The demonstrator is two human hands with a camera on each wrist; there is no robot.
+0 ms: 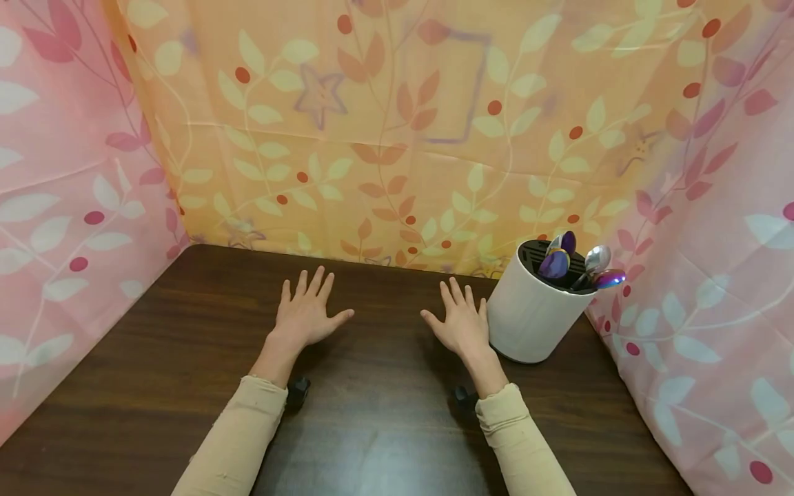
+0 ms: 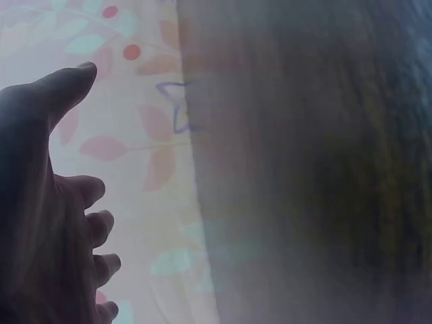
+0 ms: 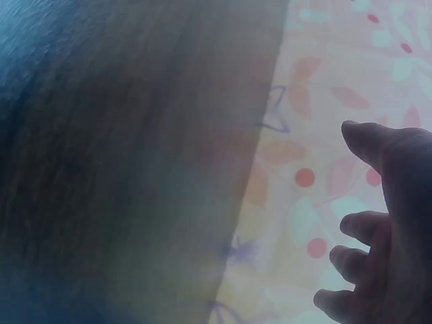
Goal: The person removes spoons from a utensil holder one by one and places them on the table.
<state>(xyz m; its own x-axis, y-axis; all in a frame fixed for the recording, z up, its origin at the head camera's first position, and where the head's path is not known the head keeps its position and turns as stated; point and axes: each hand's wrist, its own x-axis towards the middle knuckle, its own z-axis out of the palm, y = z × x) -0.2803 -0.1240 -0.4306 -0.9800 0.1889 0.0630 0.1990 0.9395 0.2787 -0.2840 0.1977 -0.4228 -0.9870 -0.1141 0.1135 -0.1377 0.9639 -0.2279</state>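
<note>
My left hand (image 1: 304, 317) is spread over the dark wooden table (image 1: 372, 386), left of the middle, its fingers straight and holding nothing. My right hand (image 1: 462, 324) is likewise spread, palm down, with nothing in it. Right beside that hand stands a white cutlery holder (image 1: 533, 313) with a black slotted top; its wall overlaps the little finger's edge in the head view. Several spoons stick up from it, among them a purple spoon (image 1: 554, 264), a silver spoon (image 1: 597, 258) and a shiny rainbow-coloured spoon (image 1: 609, 278). In the wrist views each thumb stands apart from the fingers.
An orange leaf-patterned curtain (image 1: 384, 138) hangs along the table's back edge. Pink curtains (image 1: 68, 207) close off the left and right sides. Small dark wrist devices (image 1: 298, 393) show under both wrists.
</note>
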